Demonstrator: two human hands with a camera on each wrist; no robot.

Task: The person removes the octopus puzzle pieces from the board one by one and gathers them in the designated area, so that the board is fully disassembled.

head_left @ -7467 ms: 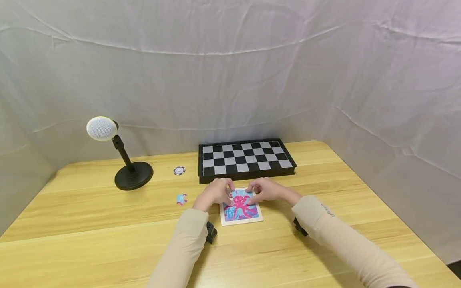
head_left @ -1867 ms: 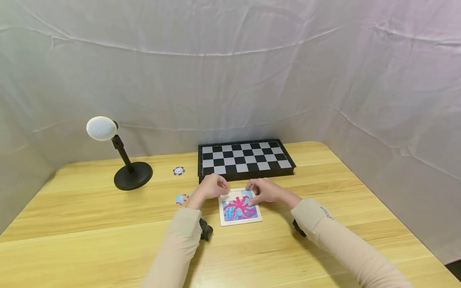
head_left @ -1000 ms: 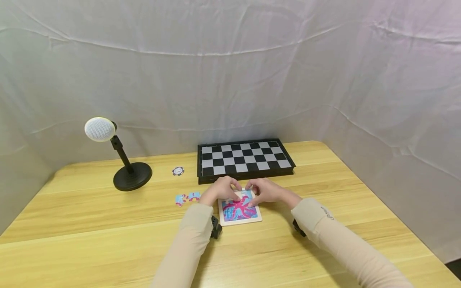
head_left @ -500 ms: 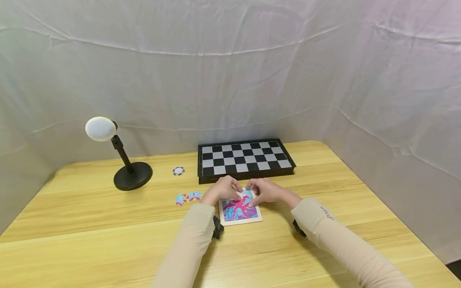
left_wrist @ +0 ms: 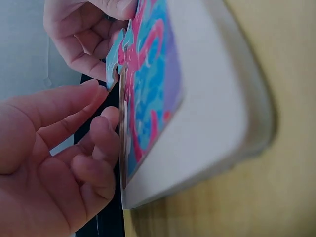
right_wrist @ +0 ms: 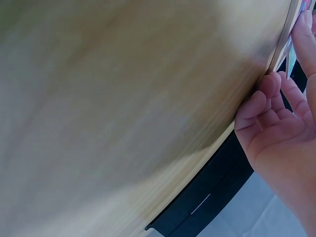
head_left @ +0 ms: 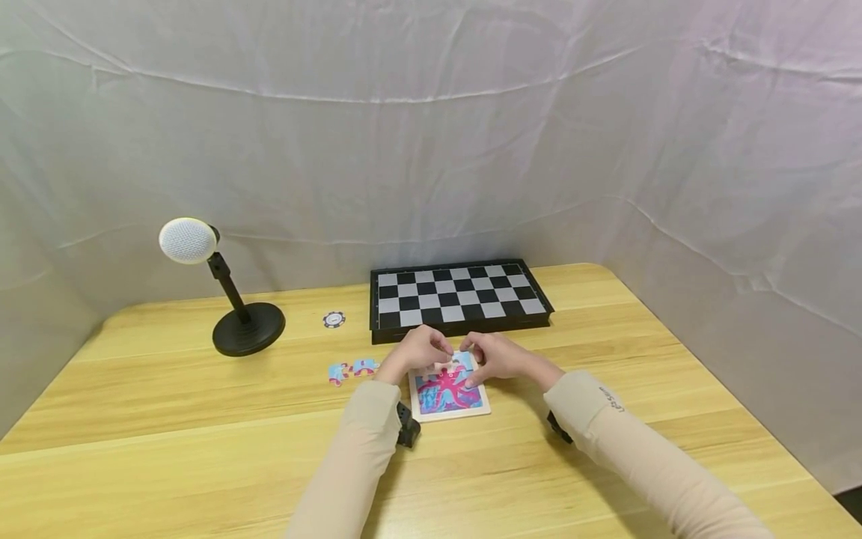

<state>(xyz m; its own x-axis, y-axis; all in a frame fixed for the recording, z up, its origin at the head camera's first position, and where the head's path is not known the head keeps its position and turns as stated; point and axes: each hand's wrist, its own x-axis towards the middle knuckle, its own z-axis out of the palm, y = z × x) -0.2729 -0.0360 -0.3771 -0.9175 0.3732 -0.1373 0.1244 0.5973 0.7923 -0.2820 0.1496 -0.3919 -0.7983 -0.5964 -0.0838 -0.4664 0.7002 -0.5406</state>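
A jigsaw puzzle of a pink octopus lies in a white-rimmed puzzle board (head_left: 453, 416) at the middle of the table. My left hand (head_left: 419, 350) is over the board's upper left part. It pinches the edge of a blue-and-pink puzzle piece (left_wrist: 114, 61), which stands tilted up out of the board in the left wrist view. My right hand (head_left: 500, 355) grips the board's upper right side. Its thumb (right_wrist: 304, 29) lies on the picture and its other fingers curl at the edge. Pale bare backing shows beside the left fingers.
Two loose puzzle pieces (head_left: 364, 367) lie left of the board, a poker chip (head_left: 334, 320) behind them. A black-framed checkerboard (head_left: 461, 299) stands close behind the hands. Back left is a microphone (head_left: 188, 241) on a black stand (head_left: 249, 329). Grey cloth walls the table.
Loose pieces beside the board have gone from one to two, and bare backing has appeared. My left hand has returned over the board and a piece has tilted up. The right hand stays put.
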